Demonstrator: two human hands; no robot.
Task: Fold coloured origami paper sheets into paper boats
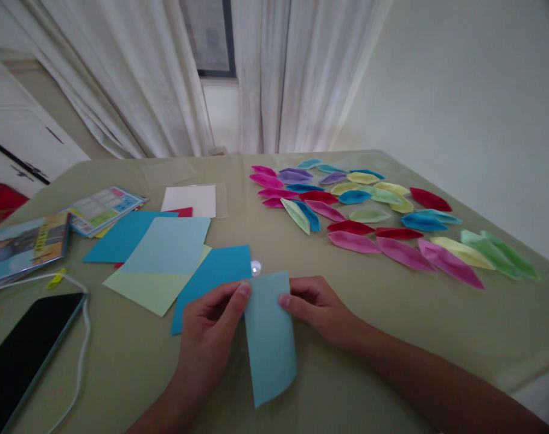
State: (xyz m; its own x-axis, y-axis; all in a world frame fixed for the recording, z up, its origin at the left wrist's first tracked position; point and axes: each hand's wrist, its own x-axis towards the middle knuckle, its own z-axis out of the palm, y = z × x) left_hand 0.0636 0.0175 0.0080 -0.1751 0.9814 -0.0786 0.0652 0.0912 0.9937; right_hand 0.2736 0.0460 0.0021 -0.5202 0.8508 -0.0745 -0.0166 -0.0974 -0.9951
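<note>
Head view. Light-blue paper (271,343): pinched by left hand (212,328) and right hand (322,310), well short of the table (238,229)'s far edge; uneven pulling could wrinkle or tear it. Folded pieces (355,197), towards the far right corner: a brushing forearm (405,358) could scatter them. Paper thin, smooth, oblong, lower end curling; pieces pointed, leaf-shaped, multicoloured.

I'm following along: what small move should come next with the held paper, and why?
Probably slide the right hand down the light blue paper strip: this hand and the left hand both grip near the top, while the lower end curves, unheld.
</note>
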